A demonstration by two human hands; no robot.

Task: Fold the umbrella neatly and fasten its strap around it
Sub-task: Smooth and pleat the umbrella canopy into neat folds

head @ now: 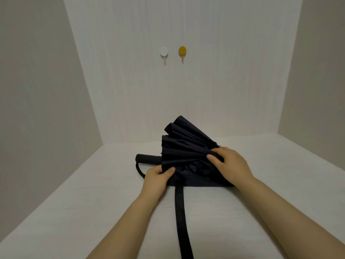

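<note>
A dark navy collapsed umbrella [183, 144] lies on the white surface [233, 212], its canopy fanned out in loose pleats toward the back. Its black handle [147, 158] points left, with a wrist loop [139, 170] curling below it. A long black strap [181, 217] runs from the canopy's near edge straight toward me. My left hand [158, 177] pinches the canopy's near left edge between thumb and fingers. My right hand [230, 163] grips the gathered pleats on the right, close to the umbrella's tip end, which is hidden under it.
A white wall stands behind with a white hook [164, 53] and a yellow hook [182, 52]. Grey side walls close in left and right. The white surface stretches around the umbrella on all sides.
</note>
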